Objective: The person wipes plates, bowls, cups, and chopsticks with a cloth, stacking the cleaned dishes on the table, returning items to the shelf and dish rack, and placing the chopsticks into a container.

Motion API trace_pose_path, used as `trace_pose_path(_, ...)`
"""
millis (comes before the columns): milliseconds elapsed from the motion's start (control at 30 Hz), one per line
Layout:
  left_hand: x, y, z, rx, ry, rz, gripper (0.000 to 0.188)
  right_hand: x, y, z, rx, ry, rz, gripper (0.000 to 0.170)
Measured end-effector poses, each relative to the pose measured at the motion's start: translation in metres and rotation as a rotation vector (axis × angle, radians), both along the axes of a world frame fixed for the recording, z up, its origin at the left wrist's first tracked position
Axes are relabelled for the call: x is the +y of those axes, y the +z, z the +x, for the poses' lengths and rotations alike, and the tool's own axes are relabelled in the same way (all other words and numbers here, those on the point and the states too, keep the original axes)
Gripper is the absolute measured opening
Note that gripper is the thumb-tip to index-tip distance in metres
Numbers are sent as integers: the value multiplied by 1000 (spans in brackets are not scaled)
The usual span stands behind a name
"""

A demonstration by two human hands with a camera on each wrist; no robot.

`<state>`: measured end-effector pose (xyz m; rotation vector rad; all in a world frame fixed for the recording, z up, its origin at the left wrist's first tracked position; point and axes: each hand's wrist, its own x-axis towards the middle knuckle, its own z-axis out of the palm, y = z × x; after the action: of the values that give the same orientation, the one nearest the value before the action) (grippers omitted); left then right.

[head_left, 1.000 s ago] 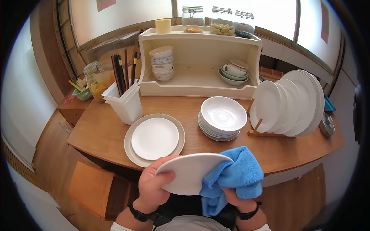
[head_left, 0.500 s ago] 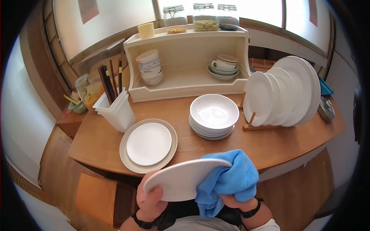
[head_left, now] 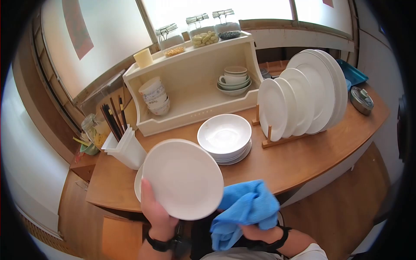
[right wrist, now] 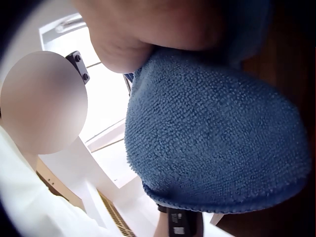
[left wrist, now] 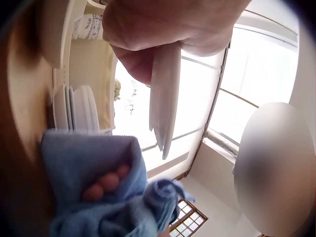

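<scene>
1. The left hand pinches the white plate at its eight o'clock edge, with the thumb on the plate's face.
2. That plate is held up over the near edge of the table, tipped so its face shows.
3. The right hand grips the blue cloth, near the plate at four o'clock; its fingers seem bent, but the cloth hides most of them.
4. From the plate, a stack of bowls sits at one o'clock, plates in a rack at two, and a chopstick box at ten.
</scene>
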<state>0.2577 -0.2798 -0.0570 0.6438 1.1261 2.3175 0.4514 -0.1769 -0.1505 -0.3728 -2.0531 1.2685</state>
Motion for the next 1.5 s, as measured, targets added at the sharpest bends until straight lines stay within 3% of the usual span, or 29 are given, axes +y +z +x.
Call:
trace_pose_path(33, 8, 10, -8, 12, -2, 9, 52, 14, 15, 8, 43, -93, 257, 31)
trace_pose_path(100, 28, 26, -26, 24, -53, -1, 40, 31, -19, 16, 47, -236, -135, 33)
trace_pose_path(167, 50, 35, -41, 112, -88, 8, 36, 52, -32, 24, 139, -323, -145, 37)
trace_pose_path(200, 64, 38, -49, 103, -120, -25, 35, 64, -35, 30, 34, -367, -69, 41)
trace_pose_path(333, 115, 38, -74, 132, -195, -159, 34, 84, -17, 31, 60, -400, -131, 43)
trace_pose_path(433, 140, 38, -75, 168, -237, -282, 33, 74, 1, 34, 4, -445, 119, 36)
trace_pose_path(467, 148, 36, -76, 186, -224, -314, 32, 75, -1, 35, -22, -480, 343, 34)
trace_pose_path(500, 155, 34, -77, 202, -209, -348, 31, 74, 6, 36, -21, -484, 338, 34)
trace_pose_path(567, 163, 29, -78, 203, -210, -395, 31, 73, 23, 36, 89, -397, 246, 31)
trace_pose_path(800, 172, 19, -81, 234, -231, -512, 34, 73, 47, 32, 218, -385, 87, 33)
trace_pose_path(1033, 179, 15, -77, 207, -247, -528, 30, 72, 50, 36, 212, -290, 25, 42)
trace_pose_path(1200, 178, 14, -82, 201, -245, -529, 30, 76, 95, 41, 544, 257, -545, 23)
trace_pose_path(1333, 174, 11, -82, 221, -235, -604, 31, 70, 91, 35, 556, 163, -489, 19)
trace_pose_path(1400, 174, 11, -79, 270, -223, -732, 33, 68, 98, 38, 425, -62, -223, 15)
trace_pose_path(1500, 173, 14, -72, 277, -285, -713, 36, 72, 67, 40, 367, -134, -146, 17)
